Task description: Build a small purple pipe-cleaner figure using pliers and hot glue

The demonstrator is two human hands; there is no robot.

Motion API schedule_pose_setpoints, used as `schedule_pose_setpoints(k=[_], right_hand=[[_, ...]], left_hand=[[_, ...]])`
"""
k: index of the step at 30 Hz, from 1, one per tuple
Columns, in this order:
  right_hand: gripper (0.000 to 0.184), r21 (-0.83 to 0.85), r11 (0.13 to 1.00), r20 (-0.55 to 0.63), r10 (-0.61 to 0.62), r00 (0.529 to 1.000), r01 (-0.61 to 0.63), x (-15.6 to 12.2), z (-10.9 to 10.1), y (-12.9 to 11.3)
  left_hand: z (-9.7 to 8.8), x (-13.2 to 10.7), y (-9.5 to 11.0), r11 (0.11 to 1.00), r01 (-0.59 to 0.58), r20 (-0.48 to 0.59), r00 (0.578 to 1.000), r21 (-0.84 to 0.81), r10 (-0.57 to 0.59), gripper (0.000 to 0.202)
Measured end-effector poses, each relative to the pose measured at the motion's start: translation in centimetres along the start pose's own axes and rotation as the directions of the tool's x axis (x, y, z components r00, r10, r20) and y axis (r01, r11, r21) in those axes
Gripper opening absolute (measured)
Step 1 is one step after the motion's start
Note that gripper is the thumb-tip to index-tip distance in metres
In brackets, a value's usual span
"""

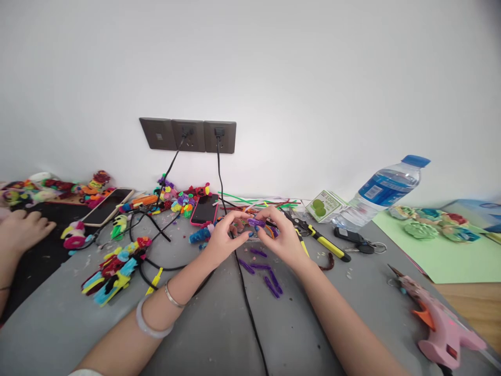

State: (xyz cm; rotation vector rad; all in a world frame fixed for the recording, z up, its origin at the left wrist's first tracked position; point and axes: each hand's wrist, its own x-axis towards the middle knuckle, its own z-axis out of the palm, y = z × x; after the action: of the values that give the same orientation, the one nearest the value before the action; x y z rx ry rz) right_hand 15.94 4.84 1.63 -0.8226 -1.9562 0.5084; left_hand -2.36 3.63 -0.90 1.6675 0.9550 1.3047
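My right hand [279, 237] pinches a short piece of purple pipe cleaner [256, 222] between thumb and index finger. Close beside it on the left, my left hand [229, 232] has its thumb and index finger apart, the tips near the purple piece; its other fingers are partly hidden. Below both hands, several cut purple pipe cleaner pieces [275, 282] lie loose on the grey table [195, 329]. Pliers with yellow-and-black handles [326, 244] rest just right of my right hand.
A pink glue gun [442, 329] lies at right, near a tilted water bottle [387, 190] and car keys [352, 237]. Black cables [248, 308] cross the table from wall sockets [188, 136]. Pipe cleaner figures [115, 271] and another person's hand [25, 230] are at left.
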Motion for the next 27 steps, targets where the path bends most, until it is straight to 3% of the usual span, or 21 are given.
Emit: schedule_pose_setpoints(k=[15, 27], right_hand=[[0.015, 0.069, 0.998, 0.040, -0.004, 0.999, 0.001, -0.03, 0.30, -0.02], [0.017, 0.083, 0.996, 0.049, -0.034, 0.998, 0.030, -0.08, 0.22, 0.29]], left_hand=[[0.06, -0.08, 0.03, 0.999, -0.040, 0.009, 0.999, 0.004, 0.040, 0.021], [-0.18, -0.04, -0.35, 0.998, -0.002, 0.007, 1.000, -0.070, 0.002, 0.019]])
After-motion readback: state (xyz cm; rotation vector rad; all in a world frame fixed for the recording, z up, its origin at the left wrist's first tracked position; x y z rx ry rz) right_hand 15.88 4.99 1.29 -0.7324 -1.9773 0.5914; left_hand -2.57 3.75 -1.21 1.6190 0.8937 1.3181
